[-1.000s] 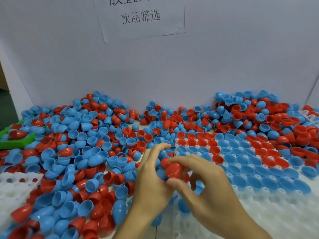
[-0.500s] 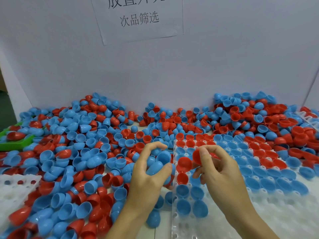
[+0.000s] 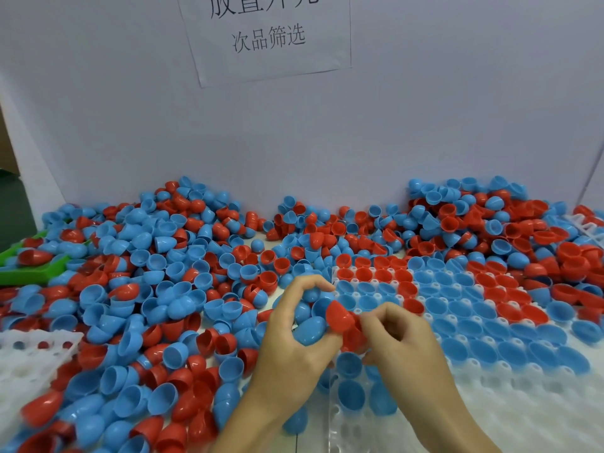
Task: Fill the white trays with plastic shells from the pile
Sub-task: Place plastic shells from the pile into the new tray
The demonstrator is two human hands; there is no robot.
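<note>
Backdrop: white wall (image 3: 425, 125) behind our bench, a paper sign (image 3: 266, 34) with printed characters taped to it.
Shell in play: we pinch a red shell (image 3: 340, 317) in our right hand (image 3: 402, 351), fingers curled round it, over the near-left part of the main white tray (image 3: 523, 420).
Other hand: our left hand (image 3: 294, 348) grips blue shells (image 3: 310, 328), thumb and fingers curled round them, touching the red one.
Tray: far rows hold red and blue shells in their cups; the near cups on the right show bare white.
Pile: loose shells (image 3: 147, 289) spread across the bench to the left and along the wall.
Edges: second white tray (image 3: 26, 364) at near left, green tray (image 3: 29, 273) at far left.
</note>
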